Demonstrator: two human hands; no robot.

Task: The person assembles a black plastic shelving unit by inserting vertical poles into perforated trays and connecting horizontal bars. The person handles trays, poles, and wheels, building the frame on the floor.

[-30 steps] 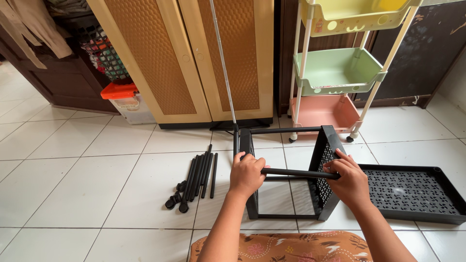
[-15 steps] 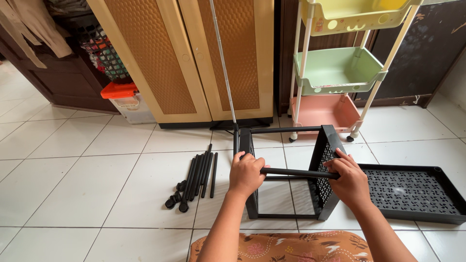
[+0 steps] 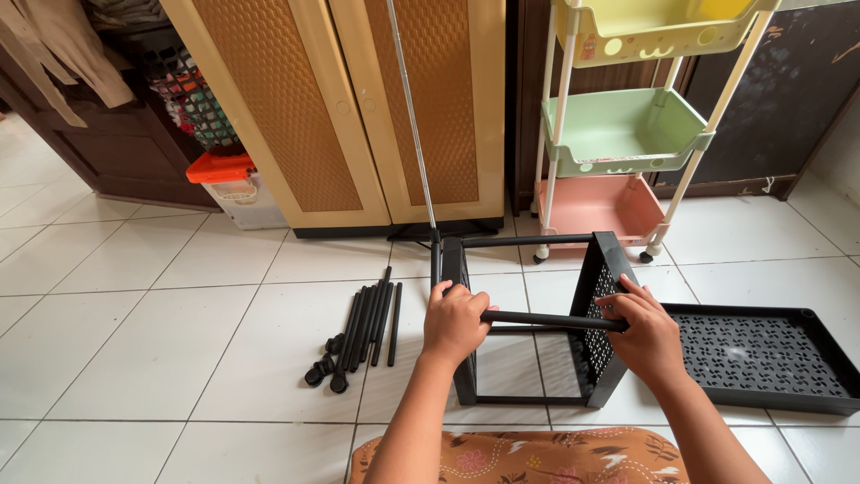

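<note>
On the white tiled floor (image 3: 179, 341), near its front edge:
Left hand (image 3: 454, 321): closed around the left end of a black tube (image 3: 546, 320).
Right hand (image 3: 647, 332): clamped on the tube's right end, against an upright black perforated tray (image 3: 598, 314).
Tube: level, spanning the two standing trays.
Spare tubes (image 3: 367, 323): bundled left of the frame.
Flat tray (image 3: 761, 354): lying at right.

Black rod (image 3: 546, 320): horizontal, spanning two black perforated trays (image 3: 598, 327) standing on edge on the floor tiles. Second rod higher behind. Frame upright, partly assembled.
</note>
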